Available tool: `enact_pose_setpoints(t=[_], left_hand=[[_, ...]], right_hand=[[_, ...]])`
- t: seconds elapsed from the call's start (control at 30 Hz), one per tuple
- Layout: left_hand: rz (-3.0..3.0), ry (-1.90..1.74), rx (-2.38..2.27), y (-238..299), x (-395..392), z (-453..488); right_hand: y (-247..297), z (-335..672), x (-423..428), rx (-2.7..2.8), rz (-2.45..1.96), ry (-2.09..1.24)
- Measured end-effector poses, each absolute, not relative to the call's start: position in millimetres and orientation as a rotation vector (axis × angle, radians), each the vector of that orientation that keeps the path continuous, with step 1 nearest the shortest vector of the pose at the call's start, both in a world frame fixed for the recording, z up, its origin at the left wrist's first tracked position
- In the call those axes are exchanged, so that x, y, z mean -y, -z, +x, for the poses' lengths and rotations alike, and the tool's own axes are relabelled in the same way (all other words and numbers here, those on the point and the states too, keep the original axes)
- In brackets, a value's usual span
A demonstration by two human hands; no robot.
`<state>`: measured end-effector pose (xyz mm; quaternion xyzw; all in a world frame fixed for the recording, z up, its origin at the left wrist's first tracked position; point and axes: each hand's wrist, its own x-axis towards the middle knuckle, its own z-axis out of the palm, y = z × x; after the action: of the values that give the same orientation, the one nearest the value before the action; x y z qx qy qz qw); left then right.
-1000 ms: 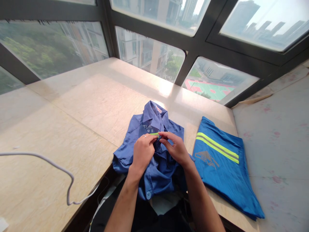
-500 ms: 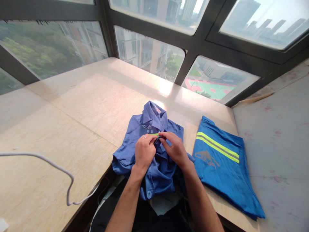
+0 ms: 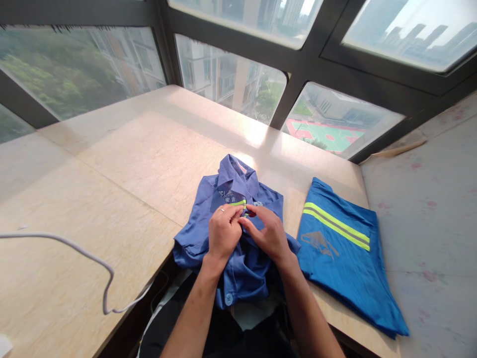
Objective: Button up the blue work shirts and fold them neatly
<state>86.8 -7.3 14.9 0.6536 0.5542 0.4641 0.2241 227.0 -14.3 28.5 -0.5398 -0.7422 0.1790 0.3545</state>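
Pinching a blue work shirt [image 3: 197, 233] just below its collar, the left hand [image 3: 222, 231] and right hand [image 3: 266, 233] had edged slightly upward, baring more yellow-green stripe [image 3: 237, 203]; the shirt stayed crumpled at the worktop's [image 3: 130, 174] near edge.

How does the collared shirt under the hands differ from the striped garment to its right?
The collared shirt is duller blue and rumpled, hanging over the edge of the table; the striped garment is brighter blue and folded flat. The left hand and right hand pinch the collared shirt's front; the striped garment lies untouched. Both carry yellow-green strips and rest on the table.
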Motion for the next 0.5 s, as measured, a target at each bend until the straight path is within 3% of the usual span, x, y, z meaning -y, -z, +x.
enact_pose_setpoints(t=[0.5], left_hand=[[1.664,-1.199,-1.533,-13.8,5.7,84.6]], right_hand=[[-23.5,224.8,8.0,2.013,-1.465,-0.343]])
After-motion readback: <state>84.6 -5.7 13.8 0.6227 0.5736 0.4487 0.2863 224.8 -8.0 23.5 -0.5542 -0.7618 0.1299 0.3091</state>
